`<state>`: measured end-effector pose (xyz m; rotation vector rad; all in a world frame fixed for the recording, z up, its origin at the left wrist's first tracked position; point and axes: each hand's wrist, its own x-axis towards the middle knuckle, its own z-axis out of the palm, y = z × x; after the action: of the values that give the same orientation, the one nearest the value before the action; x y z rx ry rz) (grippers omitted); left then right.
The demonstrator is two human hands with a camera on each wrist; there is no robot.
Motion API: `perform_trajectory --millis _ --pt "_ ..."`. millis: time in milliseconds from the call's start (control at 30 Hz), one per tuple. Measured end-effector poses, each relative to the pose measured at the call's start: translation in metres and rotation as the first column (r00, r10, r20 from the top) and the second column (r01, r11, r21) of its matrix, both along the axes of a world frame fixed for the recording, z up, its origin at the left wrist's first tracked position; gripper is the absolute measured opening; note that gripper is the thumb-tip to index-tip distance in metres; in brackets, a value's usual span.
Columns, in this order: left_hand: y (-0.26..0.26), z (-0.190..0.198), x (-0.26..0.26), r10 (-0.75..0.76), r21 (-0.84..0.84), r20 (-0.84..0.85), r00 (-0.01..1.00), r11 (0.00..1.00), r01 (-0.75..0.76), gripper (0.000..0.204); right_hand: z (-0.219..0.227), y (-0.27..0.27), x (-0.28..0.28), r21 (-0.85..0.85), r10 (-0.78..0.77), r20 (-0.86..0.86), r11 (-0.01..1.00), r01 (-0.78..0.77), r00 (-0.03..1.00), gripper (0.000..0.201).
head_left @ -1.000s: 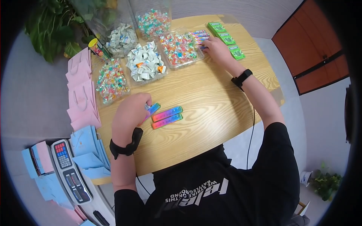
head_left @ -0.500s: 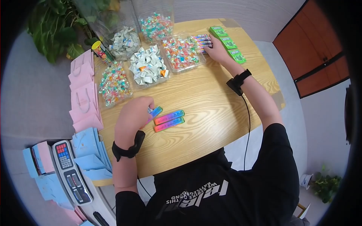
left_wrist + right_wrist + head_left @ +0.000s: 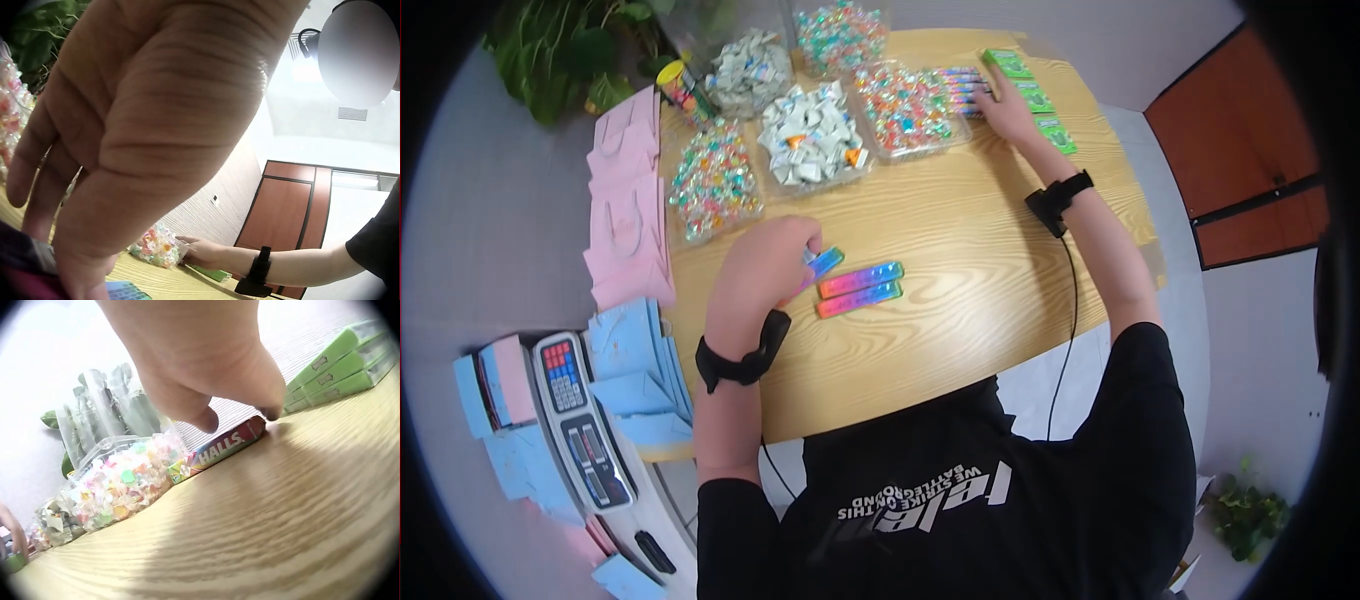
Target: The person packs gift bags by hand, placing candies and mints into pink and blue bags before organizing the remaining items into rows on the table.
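In the head view, my left hand pinches a rainbow-coloured stick pack at the table's left; the left wrist view shows the left hand from close up. Two similar packs, an upper and a lower, lie side by side just right of it. At the far side my right hand is at the right end of a row of Halls sticks. In the right wrist view, the fingers of the right hand reach down at the nearest Halls stick, one fingertip by its end.
Clear tubs of wrapped candies and white packets stand left of the sticks. Green boxes lie right of them. Pink bags, blue bags and a scale are at the left.
The right hand has shifted from the near side of the Halls row to its right end, its fingers now more spread. The left hand keeps its pack. The head view has shifted slightly.
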<state>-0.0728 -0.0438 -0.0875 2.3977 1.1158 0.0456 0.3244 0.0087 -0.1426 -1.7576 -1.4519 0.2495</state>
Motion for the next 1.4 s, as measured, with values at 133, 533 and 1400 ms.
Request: perform_trajectory --millis 133,533,1400 --pt "0.007 -0.008 -0.003 -0.005 -0.028 0.006 1.0 1.0 0.006 0.032 0.022 -0.018 -0.015 0.233 -0.071 0.097 0.971 0.046 0.993 0.047" --pt "0.013 0.015 -0.016 0.088 -0.132 0.009 0.996 0.988 -0.086 0.037 0.027 -0.102 -0.187 -0.111 0.728 0.463 0.614 -0.782 0.506 0.028" --pt "0.007 0.006 -0.005 0.04 -0.006 -0.027 0.999 0.999 -0.04 0.016 0.042 -0.132 -0.061 -0.307 0.531 0.296 0.84 -0.447 0.794 0.02"
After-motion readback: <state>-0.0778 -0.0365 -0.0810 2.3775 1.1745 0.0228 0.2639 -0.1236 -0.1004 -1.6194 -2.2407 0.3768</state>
